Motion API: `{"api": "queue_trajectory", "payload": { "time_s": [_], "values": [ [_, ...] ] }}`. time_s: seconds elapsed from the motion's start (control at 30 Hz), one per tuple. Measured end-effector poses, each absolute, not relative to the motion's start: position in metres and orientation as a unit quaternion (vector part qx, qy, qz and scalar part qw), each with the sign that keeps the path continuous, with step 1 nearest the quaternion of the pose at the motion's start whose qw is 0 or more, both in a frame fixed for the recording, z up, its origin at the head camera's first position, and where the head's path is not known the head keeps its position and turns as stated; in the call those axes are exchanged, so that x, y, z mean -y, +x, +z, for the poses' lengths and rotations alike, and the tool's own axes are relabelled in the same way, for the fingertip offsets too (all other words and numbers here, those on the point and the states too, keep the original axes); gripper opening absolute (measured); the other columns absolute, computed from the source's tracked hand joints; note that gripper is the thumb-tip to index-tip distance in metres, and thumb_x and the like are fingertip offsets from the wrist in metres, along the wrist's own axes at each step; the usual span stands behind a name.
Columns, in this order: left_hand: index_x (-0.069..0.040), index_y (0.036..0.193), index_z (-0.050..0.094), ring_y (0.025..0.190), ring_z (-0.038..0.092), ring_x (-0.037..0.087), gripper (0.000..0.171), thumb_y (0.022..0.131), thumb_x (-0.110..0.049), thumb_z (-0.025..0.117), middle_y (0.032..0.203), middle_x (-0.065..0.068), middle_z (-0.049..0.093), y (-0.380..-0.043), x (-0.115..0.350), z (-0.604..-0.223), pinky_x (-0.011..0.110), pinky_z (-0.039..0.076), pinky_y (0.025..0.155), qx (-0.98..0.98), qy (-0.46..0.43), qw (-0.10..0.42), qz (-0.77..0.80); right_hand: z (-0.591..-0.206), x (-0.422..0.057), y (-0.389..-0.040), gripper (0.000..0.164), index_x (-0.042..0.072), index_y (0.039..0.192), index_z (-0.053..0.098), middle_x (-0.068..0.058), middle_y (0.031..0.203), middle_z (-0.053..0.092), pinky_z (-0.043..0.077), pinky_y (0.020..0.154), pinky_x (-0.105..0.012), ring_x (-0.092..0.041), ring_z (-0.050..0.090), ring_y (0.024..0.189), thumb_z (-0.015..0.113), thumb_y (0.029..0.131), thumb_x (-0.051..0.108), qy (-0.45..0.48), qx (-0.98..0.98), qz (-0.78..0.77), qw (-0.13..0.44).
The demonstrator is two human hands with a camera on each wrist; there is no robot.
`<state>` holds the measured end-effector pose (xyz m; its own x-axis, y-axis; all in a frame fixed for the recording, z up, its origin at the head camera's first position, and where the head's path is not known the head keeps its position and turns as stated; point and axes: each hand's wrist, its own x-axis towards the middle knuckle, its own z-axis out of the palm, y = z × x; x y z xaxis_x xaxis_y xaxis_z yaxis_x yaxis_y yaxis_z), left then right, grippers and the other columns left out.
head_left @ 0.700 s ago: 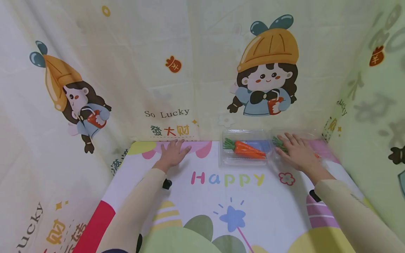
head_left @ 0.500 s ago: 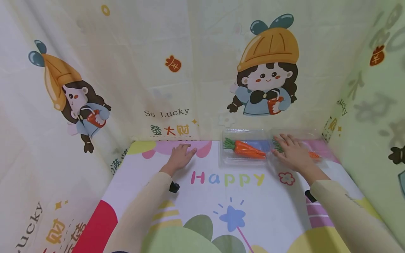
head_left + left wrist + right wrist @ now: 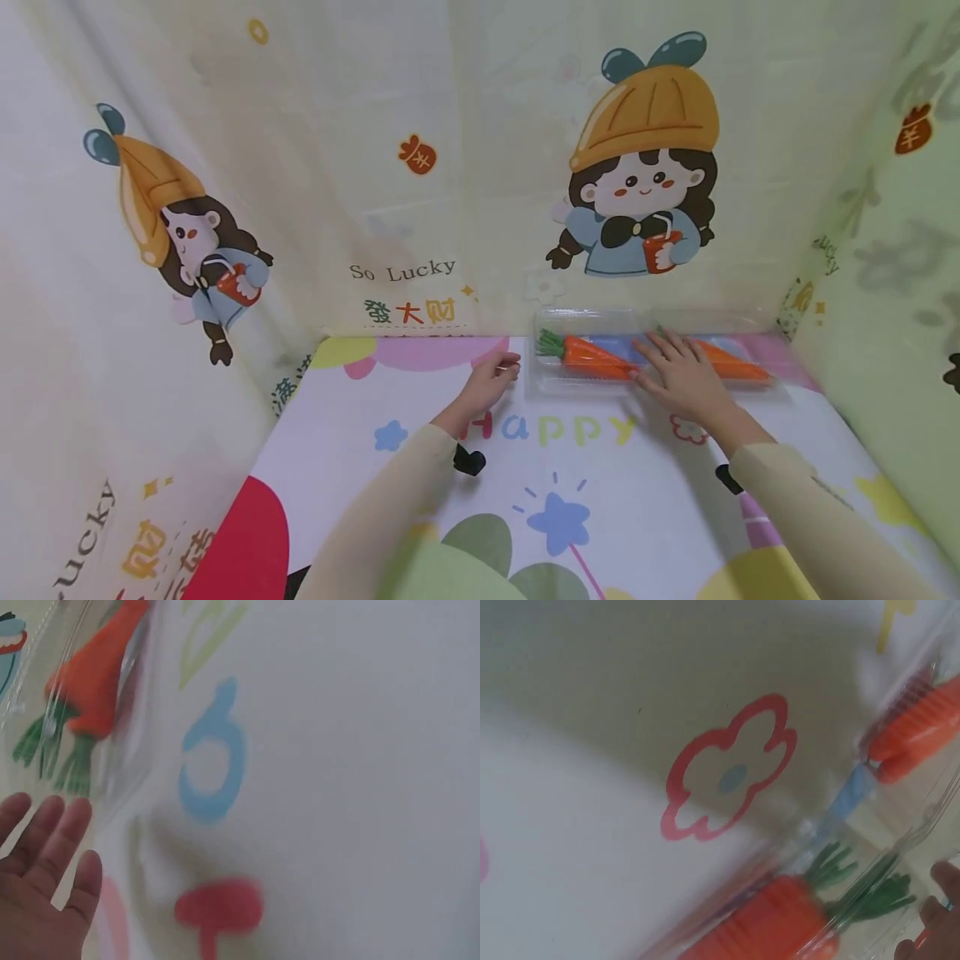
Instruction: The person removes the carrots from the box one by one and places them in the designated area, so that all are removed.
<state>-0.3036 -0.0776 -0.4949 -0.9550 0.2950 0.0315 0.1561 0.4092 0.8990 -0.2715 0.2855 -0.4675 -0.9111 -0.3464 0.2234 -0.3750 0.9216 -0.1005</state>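
Two clear plastic boxes sit side by side at the back of the table. The left box (image 3: 534, 377) holds orange carrots (image 3: 592, 358) with green tops, also seen through the plastic in the left wrist view. More carrots (image 3: 731, 363) lie in the right box (image 3: 780, 388), partly covered by my right hand (image 3: 686, 379). That hand is spread over the place where the boxes meet; whether it presses on them I cannot tell. My left hand (image 3: 486, 387) hovers just left of the left box, its fingers loosely extended and holding nothing.
A printed cloth (image 3: 622, 492) with letters, a star and a flower covers the table. Behind the boxes hangs a patterned curtain (image 3: 495, 208), and similar curtains close off both sides.
My left hand has moved right across the table, up to the left box. The right hand has shifted a little left, showing more of the right-hand carrots.
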Motion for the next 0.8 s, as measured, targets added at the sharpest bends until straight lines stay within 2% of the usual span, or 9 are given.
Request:
{"api": "queue_trajectory", "payload": {
  "time_s": [0.17, 0.43, 0.6, 0.8],
  "values": [
    [-0.005, 0.15, 0.051, 0.115, 0.066, 0.027, 0.045, 0.107, -0.017, 0.052, 0.136, 0.015, 0.064, -0.296, 0.056, -0.5, 0.036, 0.053, 0.095, -0.807, 0.136, 0.061, 0.571, -0.466, -0.282, -0.268, 0.067, 0.012, 0.158, 0.041, -0.026, 0.163, 0.032, 0.01, 0.122, -0.068, -0.048, 0.019, 0.154, 0.05, 0.104, 0.05, 0.168, 0.981, 0.061, 0.077],
    [-0.001, 0.15, 0.05, 0.116, 0.067, 0.034, 0.045, 0.109, -0.018, 0.05, 0.143, 0.019, 0.061, -0.291, 0.054, -0.505, 0.047, 0.054, 0.102, -0.753, 0.084, 0.085, 0.647, -0.471, -0.28, -0.265, 0.066, 0.015, 0.16, 0.037, -0.026, 0.163, 0.033, 0.007, 0.123, -0.069, -0.049, 0.016, 0.155, 0.05, 0.106, 0.049, 0.166, 0.981, 0.073, 0.067],
    [0.002, 0.149, 0.051, 0.112, 0.069, 0.029, 0.045, 0.109, -0.017, 0.05, 0.144, 0.021, 0.06, -0.288, 0.057, -0.506, 0.046, 0.054, 0.103, -0.713, 0.071, 0.106, 0.689, -0.473, -0.28, -0.263, 0.064, 0.015, 0.16, 0.037, -0.027, 0.162, 0.034, 0.006, 0.122, -0.07, -0.05, 0.016, 0.154, 0.049, 0.106, 0.047, 0.165, 0.98, 0.087, 0.069],
    [0.004, 0.148, 0.051, 0.107, 0.07, 0.024, 0.043, 0.108, -0.014, 0.048, 0.141, 0.024, 0.06, -0.283, 0.059, -0.507, 0.037, 0.057, 0.099, -0.698, 0.066, 0.116, 0.704, -0.474, -0.276, -0.258, 0.061, 0.013, 0.158, 0.04, -0.029, 0.16, 0.037, 0.002, 0.122, -0.071, -0.051, 0.018, 0.153, 0.051, 0.106, 0.043, 0.164, 0.978, 0.092, 0.085]
  ]
}}
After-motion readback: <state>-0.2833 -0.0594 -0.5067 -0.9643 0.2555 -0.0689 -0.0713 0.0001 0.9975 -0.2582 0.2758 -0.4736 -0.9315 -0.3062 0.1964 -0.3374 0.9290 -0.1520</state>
